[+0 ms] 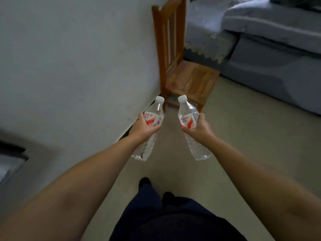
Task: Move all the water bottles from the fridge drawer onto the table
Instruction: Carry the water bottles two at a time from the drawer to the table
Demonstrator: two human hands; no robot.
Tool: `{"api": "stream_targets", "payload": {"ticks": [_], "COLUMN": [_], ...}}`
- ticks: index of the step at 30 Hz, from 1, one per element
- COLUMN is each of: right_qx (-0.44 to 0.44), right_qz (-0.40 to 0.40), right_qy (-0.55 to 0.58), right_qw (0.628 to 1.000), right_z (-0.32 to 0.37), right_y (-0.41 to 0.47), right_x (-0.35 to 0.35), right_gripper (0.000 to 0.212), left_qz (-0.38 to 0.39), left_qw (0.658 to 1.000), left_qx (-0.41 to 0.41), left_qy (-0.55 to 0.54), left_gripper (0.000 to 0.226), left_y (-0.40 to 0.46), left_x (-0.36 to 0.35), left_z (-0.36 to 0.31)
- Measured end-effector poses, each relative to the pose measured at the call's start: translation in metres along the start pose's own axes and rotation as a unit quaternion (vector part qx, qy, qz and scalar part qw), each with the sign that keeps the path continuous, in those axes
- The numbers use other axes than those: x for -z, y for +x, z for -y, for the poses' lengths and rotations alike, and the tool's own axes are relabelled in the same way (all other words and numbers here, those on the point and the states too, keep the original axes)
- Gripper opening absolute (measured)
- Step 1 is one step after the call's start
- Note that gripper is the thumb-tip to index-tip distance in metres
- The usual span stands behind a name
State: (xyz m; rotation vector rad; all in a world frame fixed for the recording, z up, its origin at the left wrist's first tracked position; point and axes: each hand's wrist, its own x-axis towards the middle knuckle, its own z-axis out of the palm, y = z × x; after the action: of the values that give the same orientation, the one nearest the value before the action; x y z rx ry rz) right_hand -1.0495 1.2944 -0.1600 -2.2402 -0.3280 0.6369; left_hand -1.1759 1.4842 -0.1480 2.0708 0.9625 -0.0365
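Wall [73, 63], pale and bare, fills the left half of the head view; beige floor [243, 136] runs along its foot. Sofa [271, 49], grey-blue with a lace-edged cover, occupies the upper right. Wooden chair [184, 66] stands with its slatted back to the wall, between wall and sofa. Dark trousers [173, 220] and 2 dark feet show at the bottom edge. Both forearms reach forward over the floor. Left hand [144, 126] has its fingers curled round the labelled middle of the left bottle [154, 117]. Right hand [199, 126] clamps the right bottle [188, 117] the same way. Both clear bottles, white-capped with red-and-white labels, are carried in the air, caps pointing toward the chair, well apart from each other.
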Motion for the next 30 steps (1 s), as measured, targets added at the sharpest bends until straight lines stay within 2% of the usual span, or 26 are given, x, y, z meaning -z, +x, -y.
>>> {"api": "stream_targets", "payload": {"ticks": [5,11,16,20,26,30], "right_qx": [-0.077,-0.135,-0.206,-0.264,-0.335,-0.379], "right_qz": [-0.053,-0.145,-0.212,-0.285,-0.347,-0.383], "right_qy": [0.032,0.049,0.082,0.095,0.123,0.150], "right_qw": [0.995,0.979,0.952,0.916,0.867,0.829], "right_z": [-0.045,-0.077,-0.102,-0.127,-0.168,-0.212], "right_y": [0.022,0.065,0.094,0.100,0.093,0.090], "right_x": [0.057,0.110,0.159,0.200,0.247,0.286], "right_gripper": [0.065,0.066,0.065,0.063,0.071,0.073], "left_qz": [0.094,0.173,0.229,0.274,0.345,0.390], "left_qw": [0.992,0.963,0.949,0.915,0.863,0.810], "left_qx": [-0.068,-0.127,-0.148,-0.214,-0.274,-0.332], "left_qy": [0.057,0.160,0.159,0.204,0.246,0.285], "left_gripper": [0.056,0.062,0.067,0.069,0.064,0.064], "left_y": [0.055,0.122,0.180,0.213,0.216,0.202], "left_x": [-0.051,-0.107,-0.153,-0.199,-0.277,-0.348], "left_z": [-0.062,-0.133,-0.214,-0.284,-0.362,-0.415]}}
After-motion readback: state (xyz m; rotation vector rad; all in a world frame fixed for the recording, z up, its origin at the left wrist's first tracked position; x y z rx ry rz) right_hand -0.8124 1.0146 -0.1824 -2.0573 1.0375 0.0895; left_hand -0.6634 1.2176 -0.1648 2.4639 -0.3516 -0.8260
